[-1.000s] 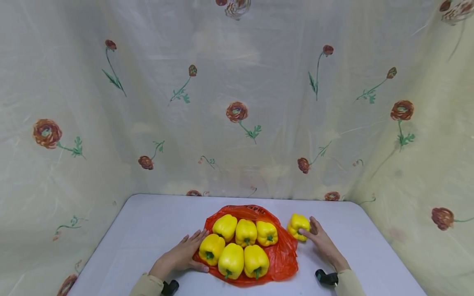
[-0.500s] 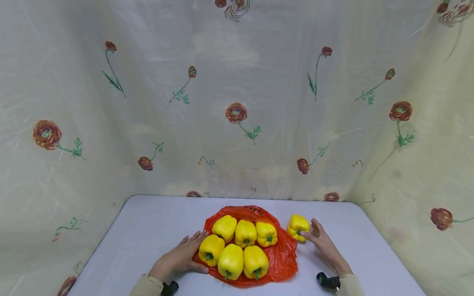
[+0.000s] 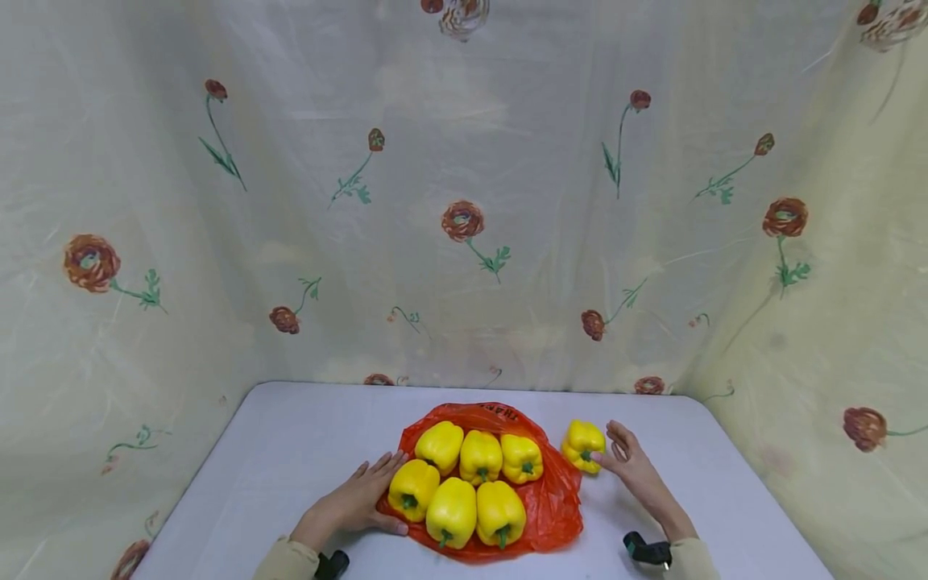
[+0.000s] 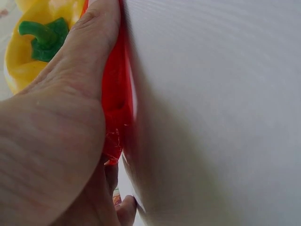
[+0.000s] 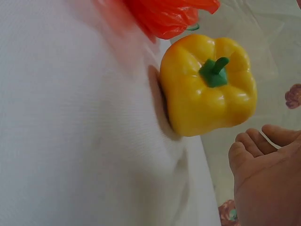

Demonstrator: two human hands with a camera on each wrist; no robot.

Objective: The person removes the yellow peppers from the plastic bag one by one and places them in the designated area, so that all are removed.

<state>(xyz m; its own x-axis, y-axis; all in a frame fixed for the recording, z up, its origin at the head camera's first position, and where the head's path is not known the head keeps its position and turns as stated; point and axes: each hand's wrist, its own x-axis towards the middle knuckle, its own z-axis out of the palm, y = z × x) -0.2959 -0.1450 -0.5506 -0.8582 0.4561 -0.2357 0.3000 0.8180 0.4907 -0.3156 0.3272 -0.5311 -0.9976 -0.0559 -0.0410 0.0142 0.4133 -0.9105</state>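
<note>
Several yellow bell peppers (image 3: 452,511) with green stems sit in two rows on a spread red plastic bag (image 3: 554,515). My left hand (image 3: 358,498) lies at the bag's left edge with fingers extended, beside the front-left pepper (image 3: 414,487). In the left wrist view, its thumb rests along the red plastic, next to a pepper (image 4: 21,70). One single bell pepper (image 3: 582,441) stands on the table, off the bag to the right. Just right of it is my right hand (image 3: 634,467), holding nothing; the right wrist view shows a gap between its loosely bent fingers (image 5: 249,143) and that pepper.
The white table (image 3: 304,427) ends at a back edge against a hanging pale curtain (image 3: 536,201) printed with flowers, which also encloses both sides. Dark wrist-worn devices (image 3: 648,550) sit near both sleeves.
My right hand has drawn back a little to the right from the single pepper, and its fingers have risen slightly. That pepper, the bag and my left hand stay in place.
</note>
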